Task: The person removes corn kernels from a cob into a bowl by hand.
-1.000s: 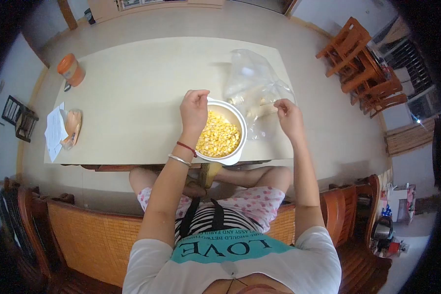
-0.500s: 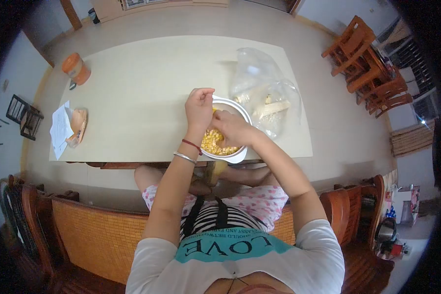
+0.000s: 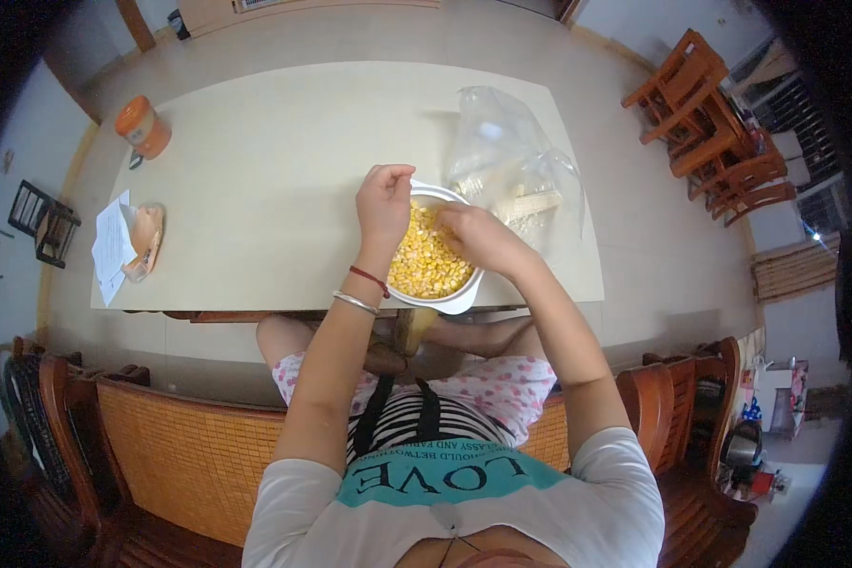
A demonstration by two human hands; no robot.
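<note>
A white bowl [image 3: 459, 305] near the table's front edge holds loose yellow corn kernels [image 3: 428, 263]. At the bowl's left rim is my left hand [image 3: 385, 204], its fingers curled together; whatever it may hold is too small to make out. My right hand [image 3: 478, 237] reaches over the bowl's right side, fingertips bent together just above the kernels, with their contents hidden. Right behind the bowl lies a clear plastic bag [image 3: 502, 142] with pale stripped corn cobs [image 3: 530, 205] in it.
On the table [image 3: 256, 189], an orange-lidded container [image 3: 143, 128] stands at the far left. Papers [image 3: 112, 248] and a small clear packet [image 3: 146, 241] lie at the left edge. Wooden chairs [image 3: 682, 80] are stacked beyond the right side.
My right hand first came from beside the plastic bag to over the bowl, then shifted slightly right and back, uncovering more kernels. My left hand stays at the bowl's left rim.
</note>
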